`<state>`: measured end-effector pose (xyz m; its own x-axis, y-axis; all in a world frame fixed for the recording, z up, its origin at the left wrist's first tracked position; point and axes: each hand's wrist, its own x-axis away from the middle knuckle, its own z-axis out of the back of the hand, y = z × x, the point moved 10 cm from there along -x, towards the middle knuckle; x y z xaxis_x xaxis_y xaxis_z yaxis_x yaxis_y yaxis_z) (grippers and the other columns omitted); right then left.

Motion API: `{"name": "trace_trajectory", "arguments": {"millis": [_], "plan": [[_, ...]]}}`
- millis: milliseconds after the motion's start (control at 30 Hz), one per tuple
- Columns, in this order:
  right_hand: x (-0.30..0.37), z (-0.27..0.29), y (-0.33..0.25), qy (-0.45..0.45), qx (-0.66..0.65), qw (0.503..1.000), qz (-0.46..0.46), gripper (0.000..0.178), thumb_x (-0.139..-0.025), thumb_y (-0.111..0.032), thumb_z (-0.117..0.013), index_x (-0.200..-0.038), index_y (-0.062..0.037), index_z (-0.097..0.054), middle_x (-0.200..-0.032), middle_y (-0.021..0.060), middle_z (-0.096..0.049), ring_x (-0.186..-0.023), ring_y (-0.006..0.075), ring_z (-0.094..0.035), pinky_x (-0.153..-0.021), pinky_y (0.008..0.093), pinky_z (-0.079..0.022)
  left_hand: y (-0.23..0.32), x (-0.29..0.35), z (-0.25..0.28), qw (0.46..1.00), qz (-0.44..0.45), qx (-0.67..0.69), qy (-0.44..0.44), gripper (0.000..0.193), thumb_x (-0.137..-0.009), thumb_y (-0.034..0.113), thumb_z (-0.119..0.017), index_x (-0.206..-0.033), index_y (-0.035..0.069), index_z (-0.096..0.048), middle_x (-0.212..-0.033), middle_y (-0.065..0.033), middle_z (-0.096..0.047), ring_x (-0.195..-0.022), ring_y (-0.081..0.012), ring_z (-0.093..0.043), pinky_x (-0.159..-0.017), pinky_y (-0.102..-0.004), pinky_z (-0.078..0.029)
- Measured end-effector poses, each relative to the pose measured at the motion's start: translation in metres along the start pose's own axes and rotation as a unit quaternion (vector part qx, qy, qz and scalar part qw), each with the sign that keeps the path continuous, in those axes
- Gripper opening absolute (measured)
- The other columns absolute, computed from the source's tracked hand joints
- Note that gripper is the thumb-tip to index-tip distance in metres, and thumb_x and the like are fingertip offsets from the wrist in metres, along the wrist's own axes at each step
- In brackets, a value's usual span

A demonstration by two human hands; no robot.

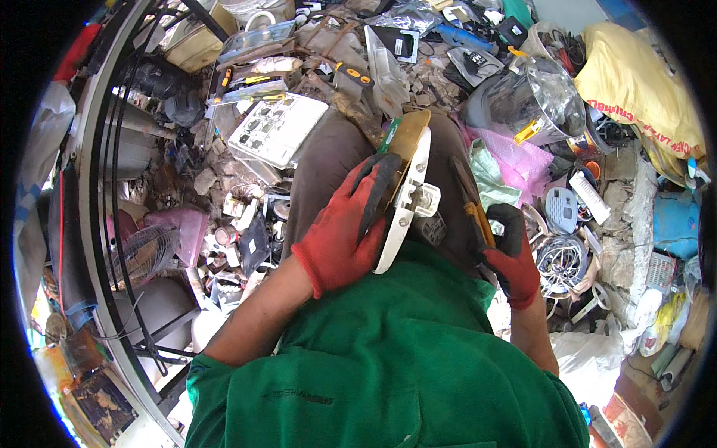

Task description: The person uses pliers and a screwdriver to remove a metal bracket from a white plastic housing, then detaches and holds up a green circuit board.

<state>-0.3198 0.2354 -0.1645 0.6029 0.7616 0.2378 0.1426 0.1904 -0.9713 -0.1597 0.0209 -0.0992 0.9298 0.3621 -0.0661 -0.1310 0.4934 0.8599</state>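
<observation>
L hand (347, 224) clamped on white casing (401, 220), approx mid-frame; R hand (514, 257) wrapped round yellow-handled tool (476, 216), right of ctr. Hands apart from each other. Prob. best: keep L grip firm, thumb clear of tool's path, bring tip in square, go w/ light pressure so casing doesn't crack. Count: 1 casing, 1 tool, 2 gloved hands; also 1 white panel (287, 123) upper L, 1 clear bucket (497, 108) & 1 yellow sack (635, 75) upper R.

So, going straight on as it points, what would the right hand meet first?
Probably the pale green plastic ahead of the right hand in the picture, though the depth between them is unclear.
</observation>
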Motion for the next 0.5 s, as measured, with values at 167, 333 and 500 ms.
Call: {"name": "trace_trajectory", "arguments": {"millis": [167,333,500], "plan": [[-0.012,-0.009,0.0,-0.031,0.223,0.974,0.023,0.086,-0.071,-0.017,-0.079,-0.144,-0.0026,-0.036,-0.137,0.0173,-0.049,-0.131,0.0276,-0.047,-0.109,0.0382,-0.039,0.007,-0.004,0.001,0.998,-0.049,-0.028,0.009,0.06,-0.083,-0.002,-0.05,-0.142,-0.005,-0.039,-0.145,-0.026,-0.044,-0.14,-0.0457,-0.034,-0.117,-0.0479,-0.027],[-0.023,-0.023,-0.01,-0.04,0.286,0.956,-0.047,0.085,-0.07,-0.013,-0.077,-0.144,-0.0027,-0.037,-0.13,0.0176,-0.055,-0.124,0.027,-0.053,-0.107,0.0358,-0.041,0.012,0.006,0.019,0.991,-0.067,-0.047,0.104,0.051,-0.079,-0.004,-0.054,-0.13,-0.001,-0.051,-0.138,-0.0292,-0.045,-0.132,-0.0501,-0.039,-0.113,-0.0499,-0.032],[-0.016,0.0,-0.009,0.0,0.155,0.988,0.013,0.079,-0.073,-0.011,-0.074,-0.144,-0.0006,-0.042,-0.129,0.0192,-0.056,-0.123,0.0281,-0.054,-0.105,0.0368,-0.041,0.009,0.008,0.013,0.99,-0.032,-0.118,0.068,0.048,-0.078,-0.003,-0.056,-0.126,0.001,-0.055,-0.139,-0.0319,-0.043,-0.127,-0.0522,-0.044,-0.11,-0.0505,-0.037]]}}
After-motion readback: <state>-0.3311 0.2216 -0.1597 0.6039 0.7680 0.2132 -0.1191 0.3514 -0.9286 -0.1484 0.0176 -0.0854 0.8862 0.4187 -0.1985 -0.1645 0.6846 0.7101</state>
